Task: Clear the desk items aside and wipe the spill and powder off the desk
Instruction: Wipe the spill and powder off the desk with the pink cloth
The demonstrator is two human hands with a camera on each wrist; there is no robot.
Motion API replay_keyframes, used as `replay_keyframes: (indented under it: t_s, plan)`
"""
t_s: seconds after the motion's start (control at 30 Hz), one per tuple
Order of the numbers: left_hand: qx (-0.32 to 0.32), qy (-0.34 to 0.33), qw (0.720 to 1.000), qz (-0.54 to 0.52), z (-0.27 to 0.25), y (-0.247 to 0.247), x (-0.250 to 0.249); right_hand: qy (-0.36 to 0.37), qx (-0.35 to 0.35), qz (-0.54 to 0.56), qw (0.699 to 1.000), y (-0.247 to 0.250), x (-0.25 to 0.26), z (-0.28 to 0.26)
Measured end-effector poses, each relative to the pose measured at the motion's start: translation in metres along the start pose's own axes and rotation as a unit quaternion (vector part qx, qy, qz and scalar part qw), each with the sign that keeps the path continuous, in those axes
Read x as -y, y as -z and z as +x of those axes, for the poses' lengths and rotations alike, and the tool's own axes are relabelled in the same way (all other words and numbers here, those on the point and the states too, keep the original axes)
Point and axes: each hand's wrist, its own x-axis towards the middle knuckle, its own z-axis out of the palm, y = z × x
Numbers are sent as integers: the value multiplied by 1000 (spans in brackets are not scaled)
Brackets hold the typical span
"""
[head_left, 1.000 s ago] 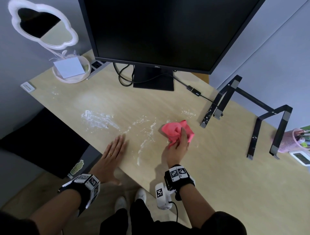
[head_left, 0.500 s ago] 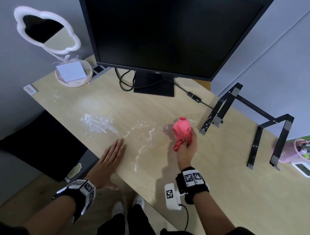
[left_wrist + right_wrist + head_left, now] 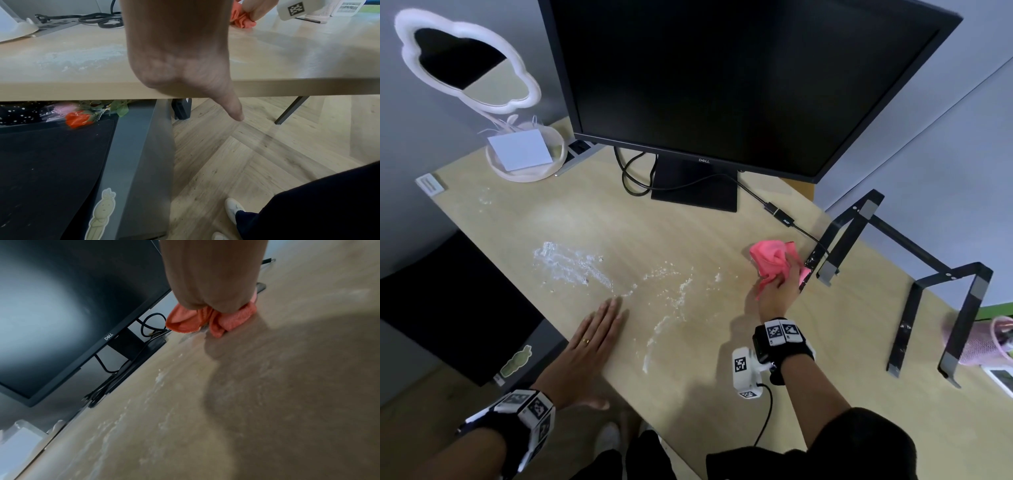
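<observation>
- Powder (image 3: 571,265) lies in white streaks and clumps across the middle of the desk (image 3: 722,342), with a thinner trail (image 3: 671,308) running toward the near edge; most of it is still unwiped.
- Pink cloth (image 3: 774,262) sits bunched on the desk at about 3 o'clock from the powder, touching the near foot of the black laptop stand (image 3: 835,246).
- Right hand (image 3: 779,291) has its grip closed around the cloth, fingers curled into the folds and pressing it down onto the surface, probably to catch the specks beside the stand's foot.
- Left hand (image 3: 592,339) lies flat with straight fingers at the near edge, at about 6 o'clock from the main powder patch, holding nothing; the thumb (image 3: 230,107) hangs over the desk's edge. It looks like a brace for the body while the other arm reaches out.
- Monitor (image 3: 722,85) stands at 12 o'clock, the cloud-shaped mirror (image 3: 465,68) at 10 o'clock and a pink pen cup (image 3: 983,346) at the far right, all set around the edges, so the middle is open for wiping.
</observation>
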Motion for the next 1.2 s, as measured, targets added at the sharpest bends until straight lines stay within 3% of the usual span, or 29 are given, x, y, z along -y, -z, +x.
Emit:
replay_keyframes:
  t_s: [0.27, 0.43, 0.67, 1.2]
  plan:
    - [8, 0, 1000, 13, -1, 2, -1, 40, 70, -124, 989, -8, 1, 19]
    - [4, 0, 1000, 13, -2, 3, -2, 32, 126, -123, 984, -9, -5, 23]
    - [-1, 2, 1000, 28, -2, 3, -3, -5, 261, -71, 963, -12, -1, 8]
    - [-6, 10, 999, 38, -3, -3, -2, -13, 356, -26, 934, -28, 11, -70]
